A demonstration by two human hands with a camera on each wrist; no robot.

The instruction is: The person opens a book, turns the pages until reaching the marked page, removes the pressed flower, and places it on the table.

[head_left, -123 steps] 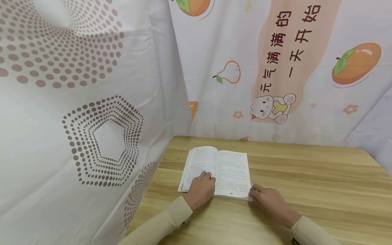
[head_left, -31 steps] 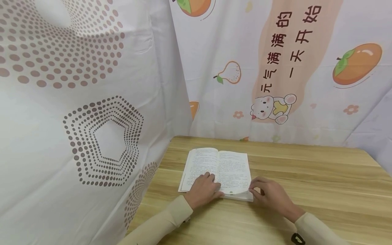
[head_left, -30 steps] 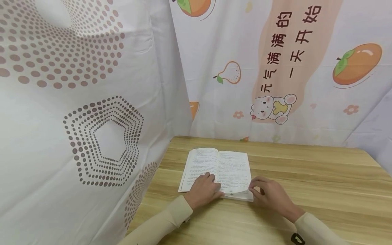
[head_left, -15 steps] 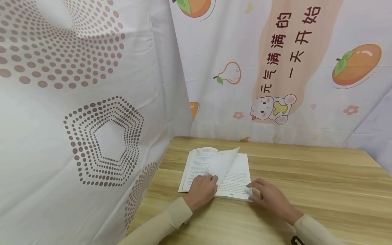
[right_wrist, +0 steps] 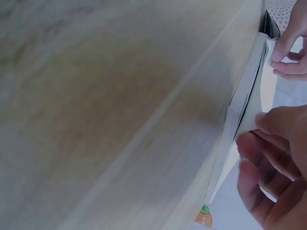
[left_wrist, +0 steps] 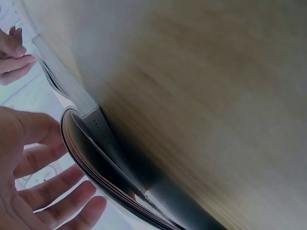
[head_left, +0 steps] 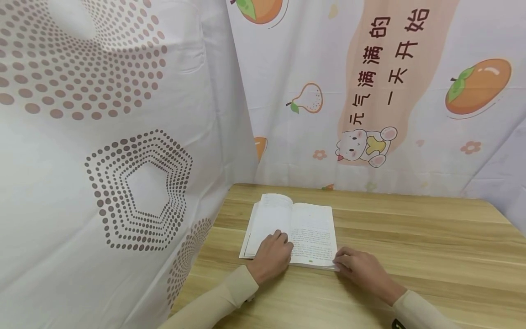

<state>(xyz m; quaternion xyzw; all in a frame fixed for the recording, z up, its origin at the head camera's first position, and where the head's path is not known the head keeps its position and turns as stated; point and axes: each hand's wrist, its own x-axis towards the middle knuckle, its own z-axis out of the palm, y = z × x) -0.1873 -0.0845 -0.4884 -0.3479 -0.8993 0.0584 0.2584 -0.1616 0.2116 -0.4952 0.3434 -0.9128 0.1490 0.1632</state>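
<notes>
An open book [head_left: 312,233] with printed pages lies on the wooden table. My left hand [head_left: 271,256] rests on the lower part of its left page [head_left: 273,214], near the spine. In the left wrist view, that hand's fingers [left_wrist: 72,203] are spread and loosely bent against the curved stack of leaves. At the lower right corner of the book, my right hand [head_left: 363,272] pinches a page between thumb and forefinger. The right wrist view shows this page [right_wrist: 252,112] bowed up slightly from the block beneath.
Wooden table [head_left: 411,237] surface extends to the right of the book. A white dotted curtain [head_left: 213,137] hangs close on the left. Behind the table hangs another curtain [head_left: 287,151] printed with fruit and characters.
A page lifted by my right hand swung from the right side over to the left, and my left hand lies over it. My right hand has come back to the lower right corner.
</notes>
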